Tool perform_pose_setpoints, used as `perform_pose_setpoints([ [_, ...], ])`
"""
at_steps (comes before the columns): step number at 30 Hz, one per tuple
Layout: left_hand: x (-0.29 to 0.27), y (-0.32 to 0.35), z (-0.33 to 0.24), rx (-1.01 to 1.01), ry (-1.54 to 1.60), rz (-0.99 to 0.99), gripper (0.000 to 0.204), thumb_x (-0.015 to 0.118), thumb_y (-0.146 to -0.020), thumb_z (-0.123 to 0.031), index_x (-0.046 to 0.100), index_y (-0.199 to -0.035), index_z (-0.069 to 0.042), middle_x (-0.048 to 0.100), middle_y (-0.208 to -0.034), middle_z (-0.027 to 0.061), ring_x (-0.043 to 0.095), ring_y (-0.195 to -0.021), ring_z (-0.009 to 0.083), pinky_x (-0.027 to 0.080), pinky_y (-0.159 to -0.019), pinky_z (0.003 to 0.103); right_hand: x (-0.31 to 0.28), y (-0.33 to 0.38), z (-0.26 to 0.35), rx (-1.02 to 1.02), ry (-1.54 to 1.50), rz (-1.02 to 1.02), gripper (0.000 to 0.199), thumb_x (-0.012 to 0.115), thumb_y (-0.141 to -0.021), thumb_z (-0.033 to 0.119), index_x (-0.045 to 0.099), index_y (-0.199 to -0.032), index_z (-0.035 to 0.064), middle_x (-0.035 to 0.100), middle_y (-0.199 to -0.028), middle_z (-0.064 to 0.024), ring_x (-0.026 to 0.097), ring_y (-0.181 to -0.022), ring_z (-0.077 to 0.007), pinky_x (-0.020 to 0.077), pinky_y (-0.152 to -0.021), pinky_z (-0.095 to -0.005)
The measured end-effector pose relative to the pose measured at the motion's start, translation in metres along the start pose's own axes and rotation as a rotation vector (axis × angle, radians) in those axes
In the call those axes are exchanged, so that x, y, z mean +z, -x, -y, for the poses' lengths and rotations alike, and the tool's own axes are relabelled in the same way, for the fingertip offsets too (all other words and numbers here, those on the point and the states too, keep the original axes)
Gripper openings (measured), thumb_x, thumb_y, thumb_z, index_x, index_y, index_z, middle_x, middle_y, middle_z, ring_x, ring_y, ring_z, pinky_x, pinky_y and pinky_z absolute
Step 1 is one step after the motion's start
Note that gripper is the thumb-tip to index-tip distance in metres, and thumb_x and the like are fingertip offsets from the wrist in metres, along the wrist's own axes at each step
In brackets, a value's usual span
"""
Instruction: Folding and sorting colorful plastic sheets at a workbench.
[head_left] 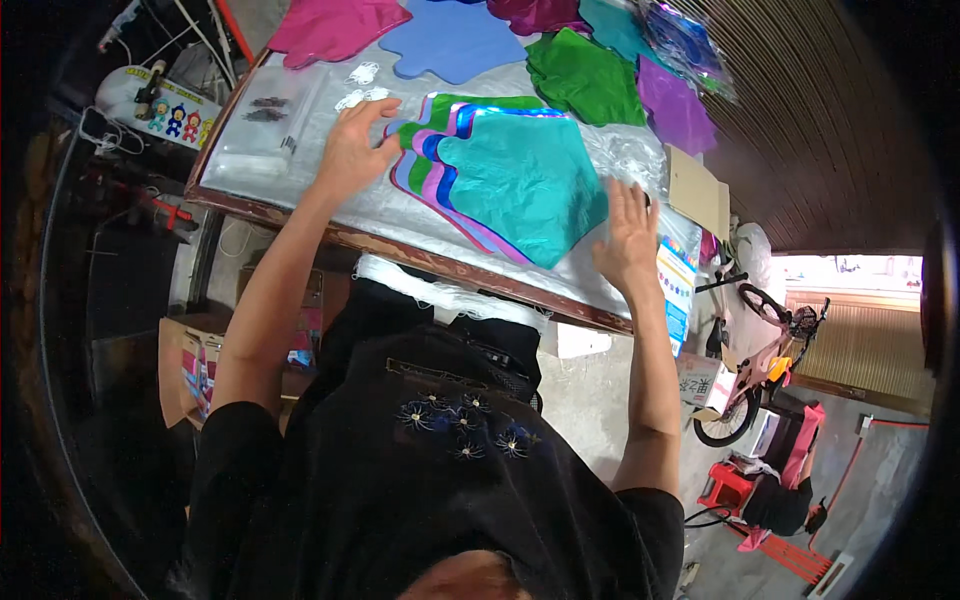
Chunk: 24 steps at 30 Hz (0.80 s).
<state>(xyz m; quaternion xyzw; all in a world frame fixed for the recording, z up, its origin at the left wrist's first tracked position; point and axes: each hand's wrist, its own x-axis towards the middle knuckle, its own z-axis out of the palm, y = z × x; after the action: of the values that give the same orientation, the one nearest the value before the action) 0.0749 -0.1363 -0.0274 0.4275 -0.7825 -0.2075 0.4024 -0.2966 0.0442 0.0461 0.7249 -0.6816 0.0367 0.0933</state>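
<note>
Head: left grip (pixel 355 146) half-curled, right grip (pixel 630 238) flat, flanking foil stack (pixel 520 175).

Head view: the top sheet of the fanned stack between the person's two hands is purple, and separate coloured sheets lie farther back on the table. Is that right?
Not quite: the head view shows that the top sheet is teal, not purple. The fanned stack does lie between the left hand and right hand, with separate coloured sheets farther back on the table.

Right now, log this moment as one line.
sheet stack: teal on top | left hand: open, at stack's left edge | right hand: open, at stack's right edge | table: beneath stack
</note>
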Motion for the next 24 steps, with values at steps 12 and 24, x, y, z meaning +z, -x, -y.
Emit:
perform_pose_setpoints([
  [12, -0.022, -0.007, -0.01, 0.184, 0.008, 0.306, 0.063, 0.064, -0.08, -0.006, 0.053, -0.142, -0.006, 0.062, -0.132, 0.0141, 0.052, -0.129, 0.0337, 0.038, -0.113, 0.043, 0.026, -0.01, -0.019, 0.065, -0.299, 0.051, 0.072, 0.075, -0.076, 0.01, 0.05, -0.141, -0.0088, 0.059, -0.137, -0.0287, 0.047, -0.14, -0.0388, 0.0206, -0.125, -0.0529],
  [24, -0.017, -0.009, -0.008, 0.238, 0.018, 0.265, 0.065, 0.065, -0.08, -0.003, 0.052, -0.143, -0.006, 0.06, -0.137, 0.0158, 0.05, -0.131, 0.0351, 0.038, -0.113, 0.044, 0.032, -0.026, 0.024, 0.275, -0.752, 0.001, 0.066, 0.073, -0.08, 0.009, 0.052, -0.142, -0.0002, 0.065, -0.131, -0.0213, 0.059, -0.126, -0.0398, 0.0423, -0.112, -0.0467],
])
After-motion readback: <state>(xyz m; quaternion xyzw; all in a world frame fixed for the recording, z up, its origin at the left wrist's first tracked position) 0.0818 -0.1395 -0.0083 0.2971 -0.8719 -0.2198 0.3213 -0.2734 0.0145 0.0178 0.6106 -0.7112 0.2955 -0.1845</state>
